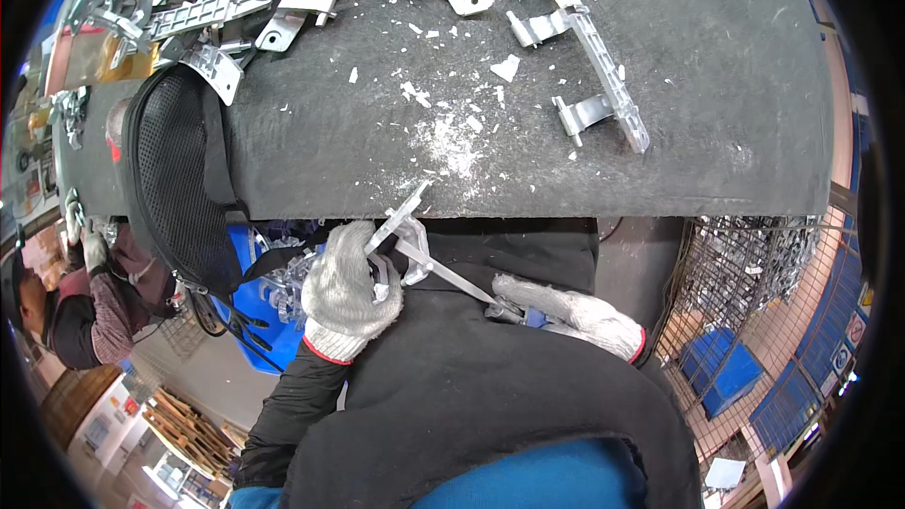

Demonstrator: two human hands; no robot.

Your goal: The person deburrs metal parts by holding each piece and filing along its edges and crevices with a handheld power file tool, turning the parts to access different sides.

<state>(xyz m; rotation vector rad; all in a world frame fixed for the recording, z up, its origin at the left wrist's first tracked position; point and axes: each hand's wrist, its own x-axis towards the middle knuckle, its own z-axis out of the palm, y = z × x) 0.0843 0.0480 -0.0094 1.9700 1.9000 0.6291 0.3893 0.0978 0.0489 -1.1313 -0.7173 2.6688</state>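
In my left hand (pixel 353 283), gloved in whitish knit with a red cuff edge, is a silvery cast metal bracket (pixel 412 243), held just below the table's front edge. My right hand (pixel 589 314), gloved the same way, is closed around the grey and blue handle of a long thin file (pixel 457 281). Its blade reaches left to the bracket and seems to touch it. Beyond, on the dark table (pixel 754 113), white shavings and flakes (pixel 452 146) lie scattered. A separate silvery bracket (pixel 603 66) with two arms rests at the right.
Several metal castings (pixel 212 14) are heaped at the far left. A black mesh bag (pixel 179 179) hangs over the table's left edge, near a blue bin (pixel 255 306) holding small parts. Right of me stands a wire cage (pixel 745 273) of parts. Another person (pixel 90 297) works at the left.
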